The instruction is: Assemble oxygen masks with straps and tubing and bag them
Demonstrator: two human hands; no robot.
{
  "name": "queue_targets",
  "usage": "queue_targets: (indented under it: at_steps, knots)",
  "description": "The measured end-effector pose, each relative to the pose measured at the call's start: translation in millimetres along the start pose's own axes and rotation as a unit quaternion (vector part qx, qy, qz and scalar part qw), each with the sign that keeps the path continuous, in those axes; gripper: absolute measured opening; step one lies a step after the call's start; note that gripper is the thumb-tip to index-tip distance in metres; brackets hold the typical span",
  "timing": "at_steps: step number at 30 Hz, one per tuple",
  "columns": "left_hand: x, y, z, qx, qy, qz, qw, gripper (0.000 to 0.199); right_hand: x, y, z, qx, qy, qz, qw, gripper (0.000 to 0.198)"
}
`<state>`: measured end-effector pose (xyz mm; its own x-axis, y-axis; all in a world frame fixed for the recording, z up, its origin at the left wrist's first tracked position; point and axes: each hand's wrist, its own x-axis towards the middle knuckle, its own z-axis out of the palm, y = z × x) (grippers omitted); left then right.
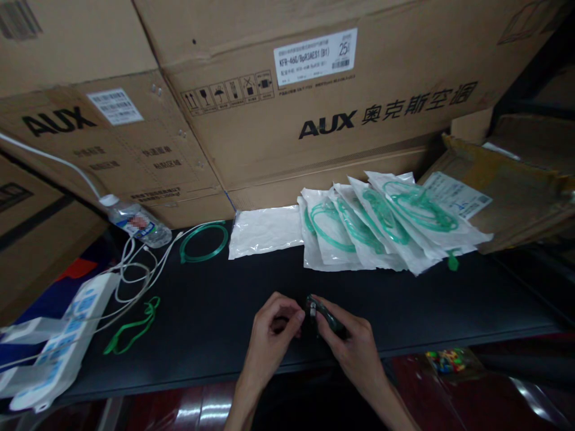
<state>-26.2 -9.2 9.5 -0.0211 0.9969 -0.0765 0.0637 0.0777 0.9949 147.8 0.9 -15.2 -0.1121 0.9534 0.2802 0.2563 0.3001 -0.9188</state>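
My right hand [348, 335] grips a small dark green hand-held tool with a metal piece at its tip [332, 318], above the black tabletop near its front edge. Its exact kind is hard to make out; it could be a stapler. Just left of the tool, my left hand [276, 323] is closed, thumb and fingers pinched together. What it holds, if anything, is hidden by the fingers. A small gap lies between the left fingertips and the tool. Further back lie several white pouches with green tubing inside [341, 233] and a flat white packet [265, 230].
Large AUX cartons [332, 155] stand along the back. At left are a white power strip [76, 335], white cables, a lying plastic bottle [139, 222], a coil of green tubing [204, 259] and a green strap [135, 329]. An opened carton [507, 191] sits at right.
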Motion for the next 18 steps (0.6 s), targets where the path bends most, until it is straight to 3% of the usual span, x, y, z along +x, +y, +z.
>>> queue_targets:
  at_steps: [7, 18]
  knots:
    - [1.1, -5.4, -0.9, 0.084, -0.030, 0.015, 0.996, 0.023, -2.5, 2.2, 3.2, -0.007, 0.004, -0.024, 1.000, 0.037]
    - [0.9, -0.8, 0.4, 0.066, -0.042, 0.004, 0.997, 0.028, 1.2, -3.5, 1.4, -0.009, -0.006, -0.053, 0.999, 0.037]
